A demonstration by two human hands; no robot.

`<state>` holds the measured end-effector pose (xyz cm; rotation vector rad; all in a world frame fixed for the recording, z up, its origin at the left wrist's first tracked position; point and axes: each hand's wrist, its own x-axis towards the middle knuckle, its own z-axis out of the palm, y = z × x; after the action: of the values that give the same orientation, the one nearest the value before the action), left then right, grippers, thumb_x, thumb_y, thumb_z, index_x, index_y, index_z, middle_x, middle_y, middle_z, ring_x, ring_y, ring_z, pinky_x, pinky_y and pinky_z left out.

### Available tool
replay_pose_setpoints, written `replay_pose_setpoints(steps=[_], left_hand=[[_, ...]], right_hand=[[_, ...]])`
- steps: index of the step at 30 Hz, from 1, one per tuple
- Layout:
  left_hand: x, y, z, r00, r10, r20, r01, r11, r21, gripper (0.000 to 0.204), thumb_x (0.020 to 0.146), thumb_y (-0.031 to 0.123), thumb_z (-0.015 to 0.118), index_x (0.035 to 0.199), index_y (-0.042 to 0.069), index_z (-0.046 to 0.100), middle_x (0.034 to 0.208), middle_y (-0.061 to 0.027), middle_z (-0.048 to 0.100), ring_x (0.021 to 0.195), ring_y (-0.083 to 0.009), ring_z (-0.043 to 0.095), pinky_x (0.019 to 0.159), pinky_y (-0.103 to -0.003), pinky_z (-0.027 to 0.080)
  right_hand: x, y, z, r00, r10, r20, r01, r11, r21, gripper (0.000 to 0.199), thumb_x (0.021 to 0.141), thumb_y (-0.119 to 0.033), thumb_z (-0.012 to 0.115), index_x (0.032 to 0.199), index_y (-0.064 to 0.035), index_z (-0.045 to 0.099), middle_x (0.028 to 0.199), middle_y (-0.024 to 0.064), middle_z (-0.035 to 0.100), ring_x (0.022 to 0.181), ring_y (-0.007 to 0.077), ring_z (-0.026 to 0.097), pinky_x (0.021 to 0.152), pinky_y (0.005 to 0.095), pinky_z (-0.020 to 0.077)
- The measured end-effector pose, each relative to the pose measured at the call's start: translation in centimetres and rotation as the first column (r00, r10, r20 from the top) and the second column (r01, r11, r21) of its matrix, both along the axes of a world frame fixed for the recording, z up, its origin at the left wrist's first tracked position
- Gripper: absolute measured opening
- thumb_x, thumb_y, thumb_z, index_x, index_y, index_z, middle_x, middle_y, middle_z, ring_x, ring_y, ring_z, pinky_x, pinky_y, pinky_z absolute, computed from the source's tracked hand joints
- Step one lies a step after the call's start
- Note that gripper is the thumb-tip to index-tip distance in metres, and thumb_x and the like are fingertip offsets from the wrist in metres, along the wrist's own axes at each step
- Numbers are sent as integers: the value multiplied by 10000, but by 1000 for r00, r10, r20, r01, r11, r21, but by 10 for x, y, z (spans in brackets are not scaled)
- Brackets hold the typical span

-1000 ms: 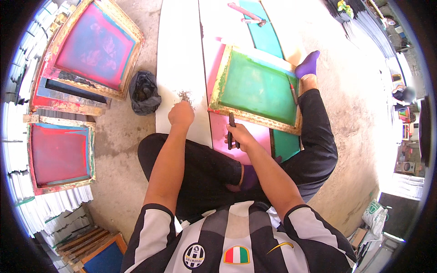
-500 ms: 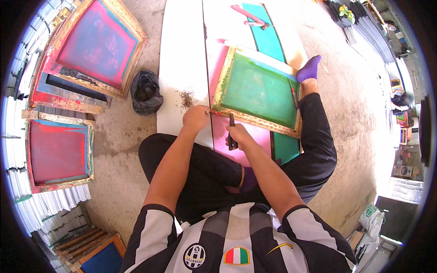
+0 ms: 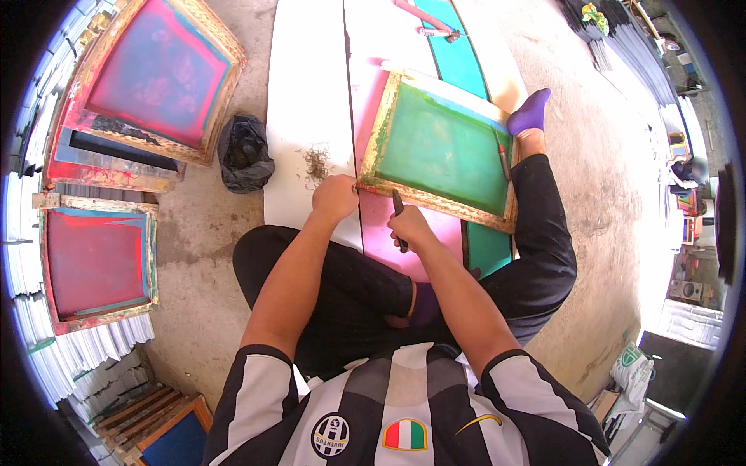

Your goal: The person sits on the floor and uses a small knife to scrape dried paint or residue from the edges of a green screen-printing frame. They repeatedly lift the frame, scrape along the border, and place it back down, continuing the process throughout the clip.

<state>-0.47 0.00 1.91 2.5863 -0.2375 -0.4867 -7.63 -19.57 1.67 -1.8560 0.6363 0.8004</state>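
Note:
A wooden-framed printing screen (image 3: 443, 147) with green mesh lies tilted in front of me, its far right corner by my purple-socked foot. My left hand (image 3: 336, 197) is closed at the frame's near left corner, its fingertips gripping the wood. In my right hand (image 3: 412, 227) are dark pliers (image 3: 399, 203), their tip close to the frame's near edge. A slim tool with a red and dark handle (image 3: 502, 155) rests on the screen's right side. Left of the frame, small brown bits (image 3: 316, 163) lie in a pile on the white board (image 3: 303, 101).
A black plastic bag (image 3: 245, 154) stands left of the board. Further left are screens with pink mesh (image 3: 159, 74) and red mesh (image 3: 97, 260). A hammer (image 3: 427, 19) and a white marker (image 3: 435, 33) lie beyond the green screen, on a teal strip (image 3: 458, 58).
The pliers have tilted in my right hand, which has shifted slightly right. My left hand stays at the frame's corner. The whole view has shifted a little.

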Motion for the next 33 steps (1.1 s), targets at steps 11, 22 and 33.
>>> replay_pose_setpoints(steps=[11,22,33], left_hand=[[4,0,3,999,16,-29,-16,1000,21,323,801,108,565,1039,149,779,942,-207,716,882,-413,694,785,-523,564],[6,1,-5,999,-11,-42,12,1000,23,303,790,117,578,1015,131,781,943,-217,716,904,-413,698,806,-523,565],[3,-1,-10,999,-27,-28,27,1000,-1,324,798,130,571,1041,168,781,942,-209,720,900,-406,700,813,-519,568]], right_hand=[[-4,3,3,972,-220,-84,230,964,135,198,848,-74,576,944,98,553,716,157,565,546,293,606,432,466,483],[14,11,23,974,-155,-165,164,986,40,160,856,-46,514,906,103,544,730,203,581,555,315,617,416,509,478],[2,17,17,996,-88,14,89,978,-186,74,850,-48,531,851,25,545,634,135,606,443,227,598,366,389,446]])
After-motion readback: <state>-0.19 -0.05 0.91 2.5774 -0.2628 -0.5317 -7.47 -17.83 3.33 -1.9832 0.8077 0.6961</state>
